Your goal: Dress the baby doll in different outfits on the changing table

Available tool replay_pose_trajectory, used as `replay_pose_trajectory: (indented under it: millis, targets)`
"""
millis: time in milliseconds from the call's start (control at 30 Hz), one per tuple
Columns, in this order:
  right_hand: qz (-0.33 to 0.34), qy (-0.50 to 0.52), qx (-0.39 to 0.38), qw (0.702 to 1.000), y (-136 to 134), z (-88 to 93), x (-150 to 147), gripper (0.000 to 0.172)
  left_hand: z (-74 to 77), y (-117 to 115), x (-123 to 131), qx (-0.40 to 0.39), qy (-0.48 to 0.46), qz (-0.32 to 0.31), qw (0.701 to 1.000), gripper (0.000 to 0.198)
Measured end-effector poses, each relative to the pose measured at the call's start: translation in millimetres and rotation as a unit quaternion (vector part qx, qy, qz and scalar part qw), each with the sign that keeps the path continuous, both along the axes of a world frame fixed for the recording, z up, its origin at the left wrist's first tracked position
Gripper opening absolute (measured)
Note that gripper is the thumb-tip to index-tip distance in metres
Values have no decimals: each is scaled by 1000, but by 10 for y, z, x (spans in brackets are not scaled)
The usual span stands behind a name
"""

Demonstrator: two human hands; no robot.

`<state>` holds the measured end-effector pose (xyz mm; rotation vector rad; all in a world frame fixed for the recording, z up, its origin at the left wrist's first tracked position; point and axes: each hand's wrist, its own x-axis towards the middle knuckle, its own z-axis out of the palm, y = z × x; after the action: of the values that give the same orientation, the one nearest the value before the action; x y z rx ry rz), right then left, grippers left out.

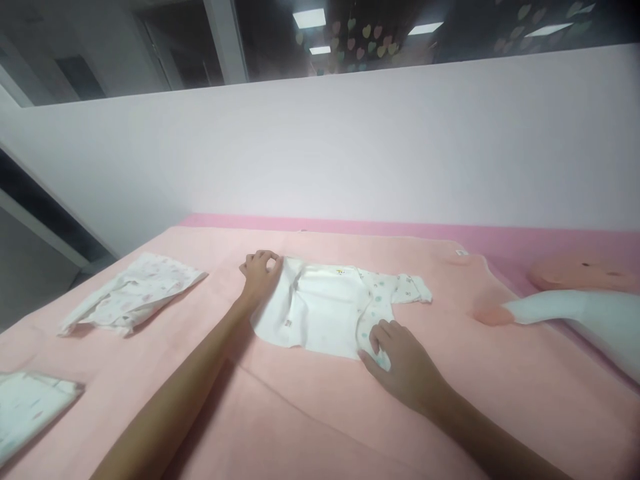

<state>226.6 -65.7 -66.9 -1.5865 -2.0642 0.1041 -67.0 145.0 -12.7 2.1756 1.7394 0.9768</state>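
Observation:
A small white baby shirt [327,310] lies spread with its front open on a pink cloth. Its right panel and visible sleeve carry small pale dots and prints; the inside looks plain white. My left hand [261,275] is closed at the shirt's upper left edge, thumb and forefinger pinching the fabric there. Over the lower right panel rests my right hand [403,357], its fingers bent and the thumb apart from them at the hem. Dotted fabric shows in that gap.
A printed baby garment [137,293] lies at the left, and a folded printed cloth [35,410] nearer the left front. On the right lies a baby doll [590,320] in pale clothes. Behind the pink cloth [310,420] rises a white wall [380,147] with glass above.

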Motion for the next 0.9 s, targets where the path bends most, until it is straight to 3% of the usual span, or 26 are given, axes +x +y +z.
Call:
replay_pose_trajectory:
  millis: [133, 333, 500, 667, 800, 900]
  targets:
    - [-14, 26, -23, 999, -41, 49, 10, 23, -19, -6, -25, -7, 41, 1, 999, 33]
    - [-12, 67, 1, 998, 89, 369, -45, 11, -123, -694, -357, 12, 114, -15, 993, 37]
    - [56, 81, -4, 995, 862, 581, -373, 17, -189, -1007, -514, -35, 114, -3, 993, 43]
    - [78, 48, -87, 992, 1879, 466, -684, 40, -223, -936, -568, -69, 90, 22, 993, 51]
    - [107, 45, -119, 986, 2401, 342, -708, 22, -207, -884, -626, -130, 17, -5, 991, 44]
    - [133, 65, -139, 979, 2615, 307, -615, 18, -157, -884, -647, -175, -144, -28, 974, 43]
